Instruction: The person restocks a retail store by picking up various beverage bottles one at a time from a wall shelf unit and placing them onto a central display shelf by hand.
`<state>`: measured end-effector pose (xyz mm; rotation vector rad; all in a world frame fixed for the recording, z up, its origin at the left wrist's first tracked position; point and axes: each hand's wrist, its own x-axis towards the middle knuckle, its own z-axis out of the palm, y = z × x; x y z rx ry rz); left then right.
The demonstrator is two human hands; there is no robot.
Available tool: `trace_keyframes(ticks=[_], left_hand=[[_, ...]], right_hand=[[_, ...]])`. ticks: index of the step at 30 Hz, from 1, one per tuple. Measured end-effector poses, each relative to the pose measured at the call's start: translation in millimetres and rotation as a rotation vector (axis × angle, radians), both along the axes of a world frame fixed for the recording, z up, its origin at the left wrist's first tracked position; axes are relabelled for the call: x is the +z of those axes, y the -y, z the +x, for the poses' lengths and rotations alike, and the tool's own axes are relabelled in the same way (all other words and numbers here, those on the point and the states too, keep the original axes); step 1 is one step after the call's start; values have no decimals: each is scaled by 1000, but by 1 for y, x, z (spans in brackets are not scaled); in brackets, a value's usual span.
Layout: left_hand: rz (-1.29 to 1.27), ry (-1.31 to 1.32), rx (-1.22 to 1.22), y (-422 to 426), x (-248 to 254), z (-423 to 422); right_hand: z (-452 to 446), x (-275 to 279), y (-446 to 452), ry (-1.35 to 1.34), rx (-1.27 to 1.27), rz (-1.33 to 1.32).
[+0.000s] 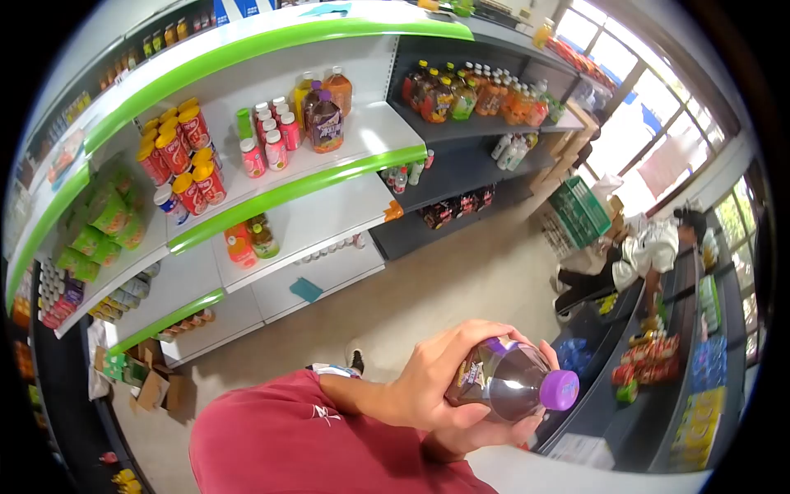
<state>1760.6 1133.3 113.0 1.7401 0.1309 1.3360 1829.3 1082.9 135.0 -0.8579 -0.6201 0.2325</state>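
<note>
A large bottle of dark drink with a purple cap (504,380) is held in front of my maroon shirt, its cap tilted toward the lower right. My left hand (432,375) wraps around the bottle, with fingers over the far side and the thumb on the near side. Beneath it, my right hand (481,435) closes on the underside, partly hidden by the bottle and the left hand. On the white shelf ahead stands a similar purple-capped bottle (327,128), beside yellow and orange drink bottles.
Pink bottles (276,148), red-and-yellow cans (171,148) and green packs (105,218) stand on the white shelving (362,136). More drinks fill dark shelves (461,123). A person in white (646,255) bends by the right-hand shelves, near a green crate (580,212). Cardboard boxes (154,387) lie lower left.
</note>
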Motion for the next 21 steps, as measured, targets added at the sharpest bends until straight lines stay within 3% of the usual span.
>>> trace_keyframes(ticks=[4,11,21], left_hand=[[-9,114,67,-77,-2,-2],[-43,33,348,-171,-2,-24],[-279,-114,684,-290,-7,-13]], right_hand=[[-7,3,-81,-8,51,-35],[2,-4,-181,160,355,-163],[26,-26,-342,37,708,-242]])
